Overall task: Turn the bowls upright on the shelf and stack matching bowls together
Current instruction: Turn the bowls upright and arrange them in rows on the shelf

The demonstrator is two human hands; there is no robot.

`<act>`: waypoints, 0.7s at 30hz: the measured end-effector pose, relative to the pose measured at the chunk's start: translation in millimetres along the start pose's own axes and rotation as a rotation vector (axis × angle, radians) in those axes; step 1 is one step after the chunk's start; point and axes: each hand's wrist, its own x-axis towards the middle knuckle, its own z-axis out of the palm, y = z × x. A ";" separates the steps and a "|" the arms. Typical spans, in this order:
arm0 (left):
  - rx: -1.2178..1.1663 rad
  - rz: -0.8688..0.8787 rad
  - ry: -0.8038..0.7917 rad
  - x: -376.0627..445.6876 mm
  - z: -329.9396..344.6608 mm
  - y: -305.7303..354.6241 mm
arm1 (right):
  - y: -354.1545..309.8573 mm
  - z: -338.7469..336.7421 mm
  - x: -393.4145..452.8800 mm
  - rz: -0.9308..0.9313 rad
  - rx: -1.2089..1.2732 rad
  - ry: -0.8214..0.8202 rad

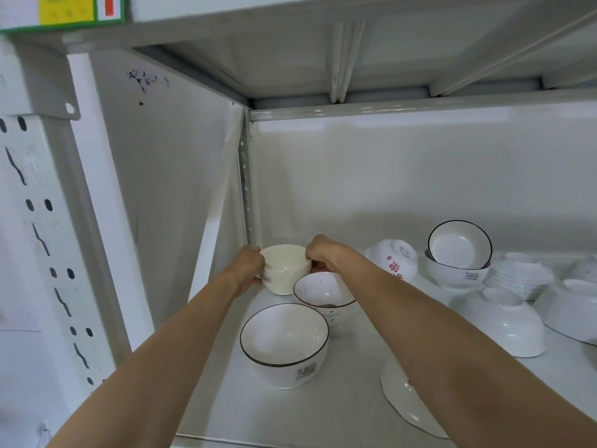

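Observation:
At the back left corner of the shelf [349, 399], my left hand [250, 268] and my right hand [319, 253] grip the two sides of an upright cream bowl [284, 270], which seems to sit inside a second cream bowl. In front of it stand two upright white bowls with dark rims, one at the middle [323, 291] and one nearer [284, 342]. Under my right forearm lies a tipped white bowl [403, 399]. A white bowl with red characters [392, 258] lies on its side. Two black-rimmed bowls [458, 257] are nested, the top one tilted.
At the right, several white bowls sit upside down [502, 321], with a low stack of white dishes [520, 279] behind them. The shelf's side wall [168, 189] is close on the left, its back wall [403, 182] is behind, and the upper shelf board [323, 56] is overhead.

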 end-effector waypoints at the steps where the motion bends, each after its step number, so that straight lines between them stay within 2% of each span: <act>1: 0.020 -0.006 0.010 1.9 -0.2 -2.5 | 1.0 1.1 1.6 -0.007 -0.022 0.004; 5: 0.088 -0.018 0.077 8.0 0.0 -6.3 | -0.3 2.5 0.8 -0.038 -0.132 0.008; 8: 0.168 -0.038 0.064 13.1 1.4 -7.6 | -3.3 2.8 -6.7 -0.056 -0.225 0.016; 13: 0.467 0.049 0.100 13.7 4.0 10.7 | -4.5 -7.3 -12.1 -0.099 -0.292 0.012; 16: 0.561 0.156 0.149 5.8 14.7 32.9 | -2.6 -30.5 -24.6 -0.120 -0.227 0.140; 21: 0.574 0.338 0.093 1.8 52.8 60.0 | 20.0 -85.2 -52.3 -0.100 -0.328 0.465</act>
